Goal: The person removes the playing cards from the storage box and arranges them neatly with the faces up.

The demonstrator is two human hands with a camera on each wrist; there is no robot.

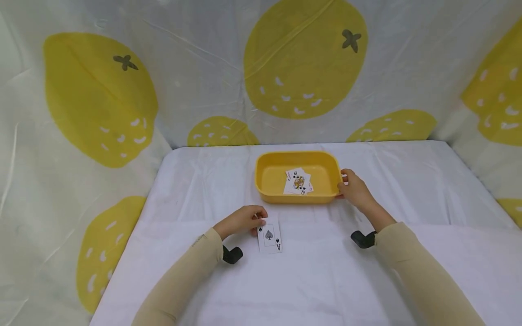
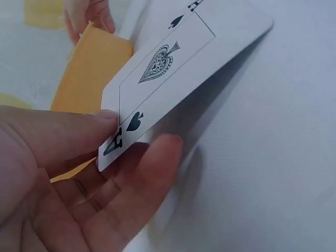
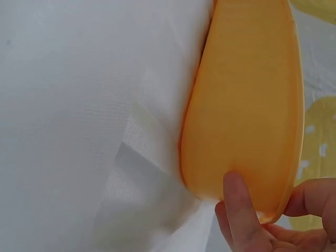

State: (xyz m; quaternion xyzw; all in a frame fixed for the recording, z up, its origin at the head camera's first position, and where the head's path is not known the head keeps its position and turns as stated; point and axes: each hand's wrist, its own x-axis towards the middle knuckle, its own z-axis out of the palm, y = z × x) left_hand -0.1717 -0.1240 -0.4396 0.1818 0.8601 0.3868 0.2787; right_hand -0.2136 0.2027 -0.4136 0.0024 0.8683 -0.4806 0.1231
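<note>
My left hand (image 1: 244,220) pinches an ace of spades playing card (image 1: 269,236) by its upper left corner, in front of the yellow basin. In the left wrist view the thumb lies over the face of the ace (image 2: 157,63), with fingers beneath, and the card tilts above the cloth. My right hand (image 1: 355,189) grips the right end of the yellow basin (image 1: 299,199). The right wrist view shows fingers against the outer wall of the basin (image 3: 241,105) and the thumb at its rim. Inside the basin several cards overlap, a queen of spades (image 1: 299,182) on top.
A white cloth (image 1: 310,280) with creases covers the table. Behind and beside it hang white sheets printed with yellow lemons (image 1: 306,59). A black piece (image 1: 232,255) protrudes under the left sleeve, and another black piece (image 1: 363,239) under the right.
</note>
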